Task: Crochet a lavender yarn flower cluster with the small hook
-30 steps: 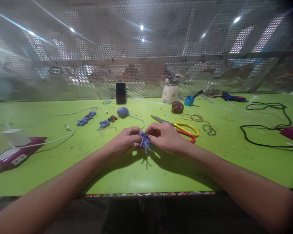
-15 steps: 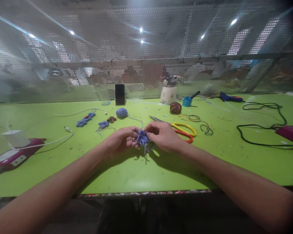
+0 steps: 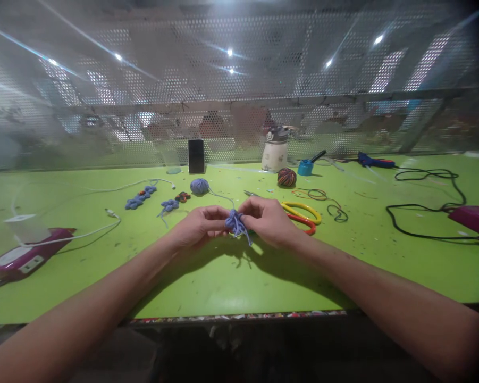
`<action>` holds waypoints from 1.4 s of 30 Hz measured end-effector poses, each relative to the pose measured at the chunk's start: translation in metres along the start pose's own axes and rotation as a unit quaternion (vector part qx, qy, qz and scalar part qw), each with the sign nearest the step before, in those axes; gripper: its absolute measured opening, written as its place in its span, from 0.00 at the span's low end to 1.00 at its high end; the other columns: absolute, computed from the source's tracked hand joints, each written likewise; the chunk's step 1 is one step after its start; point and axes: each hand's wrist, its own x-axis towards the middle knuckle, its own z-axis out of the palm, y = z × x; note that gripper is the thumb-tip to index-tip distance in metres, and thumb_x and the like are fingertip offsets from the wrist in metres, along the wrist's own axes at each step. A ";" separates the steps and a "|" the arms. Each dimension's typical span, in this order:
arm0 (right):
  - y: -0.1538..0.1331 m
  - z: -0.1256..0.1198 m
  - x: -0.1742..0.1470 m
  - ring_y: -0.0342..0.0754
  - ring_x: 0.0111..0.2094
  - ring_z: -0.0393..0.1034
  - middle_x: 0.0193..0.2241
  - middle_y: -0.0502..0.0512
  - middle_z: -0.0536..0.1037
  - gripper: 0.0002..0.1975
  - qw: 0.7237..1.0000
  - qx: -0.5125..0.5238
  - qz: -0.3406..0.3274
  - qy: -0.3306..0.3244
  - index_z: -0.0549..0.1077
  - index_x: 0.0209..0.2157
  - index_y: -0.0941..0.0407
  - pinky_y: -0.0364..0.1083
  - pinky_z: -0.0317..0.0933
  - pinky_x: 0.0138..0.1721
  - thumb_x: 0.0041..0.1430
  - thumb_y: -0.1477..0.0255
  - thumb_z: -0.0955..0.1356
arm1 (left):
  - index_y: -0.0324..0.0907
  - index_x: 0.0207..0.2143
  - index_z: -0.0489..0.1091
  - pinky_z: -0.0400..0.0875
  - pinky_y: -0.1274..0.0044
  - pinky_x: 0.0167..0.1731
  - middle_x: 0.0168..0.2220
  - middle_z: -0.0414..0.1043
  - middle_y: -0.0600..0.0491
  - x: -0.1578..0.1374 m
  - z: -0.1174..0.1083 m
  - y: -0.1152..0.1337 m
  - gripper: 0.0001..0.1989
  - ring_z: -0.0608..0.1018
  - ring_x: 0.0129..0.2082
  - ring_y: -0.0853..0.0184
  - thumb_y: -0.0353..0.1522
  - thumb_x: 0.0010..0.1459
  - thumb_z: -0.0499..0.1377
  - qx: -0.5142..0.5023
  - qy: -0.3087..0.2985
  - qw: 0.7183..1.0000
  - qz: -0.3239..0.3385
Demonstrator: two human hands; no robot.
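Observation:
Between my two hands is a small bunch of purple-blue yarn [image 3: 235, 220], looped and with loose tails hanging down. My left hand [image 3: 203, 226] pinches its left side, and my right hand [image 3: 265, 221] grips its right side; some fingertips are hidden behind it. A strand runs back from the bunch to a purple-blue yarn ball [image 3: 199, 185]. Beside my right hand lie scissors with yellow and red handles [image 3: 307, 213], their blades partly covered by that hand. Left of the ball rest a small purple-blue yarn flower [image 3: 169, 205] and a dark orange-black one [image 3: 182, 197].
A joined row of yarn flowers [image 3: 140, 197] lies at left, near a white cable and a purple power strip [image 3: 34, 255]. Behind stand a phone [image 3: 196, 156], a jar [image 3: 275, 151], a multicolour yarn ball [image 3: 286, 177] and a blue pot [image 3: 305, 167]. A glue gun [image 3: 375, 160] lies at right.
The yarn bunch has turned in my fingers, and its loose tails now swing toward the right. Both hands keep hold of it in nearly the same place.

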 end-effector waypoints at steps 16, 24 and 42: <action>-0.001 0.005 -0.005 0.42 0.24 0.63 0.21 0.50 0.72 0.04 0.995 -0.095 -0.024 0.016 0.72 0.26 0.59 0.42 0.57 0.26 0.48 0.81 0.67 | 0.35 0.32 0.71 0.69 0.80 0.27 0.27 0.73 0.51 -0.007 0.003 0.007 0.05 0.73 0.25 0.73 0.24 0.52 0.64 -0.037 -0.038 0.997 -0.054; -0.005 0.000 -0.002 0.42 0.24 0.64 0.21 0.49 0.72 0.04 0.996 -0.087 -0.011 0.002 0.72 0.26 0.59 0.43 0.58 0.27 0.47 0.81 0.67 | 0.36 0.31 0.71 0.69 0.80 0.27 0.27 0.73 0.51 -0.005 0.001 0.005 0.06 0.74 0.26 0.73 0.24 0.50 0.65 -0.016 -0.048 0.998 -0.031; -0.011 -0.006 0.000 0.38 0.16 0.61 0.16 0.47 0.72 0.03 0.989 0.064 0.120 -0.048 0.72 0.28 0.60 0.40 0.57 0.21 0.50 0.78 0.71 | 0.35 0.30 0.72 0.69 0.78 0.34 0.29 0.74 0.51 0.006 -0.017 0.001 0.06 0.75 0.29 0.72 0.24 0.47 0.66 -0.005 -0.023 0.999 0.032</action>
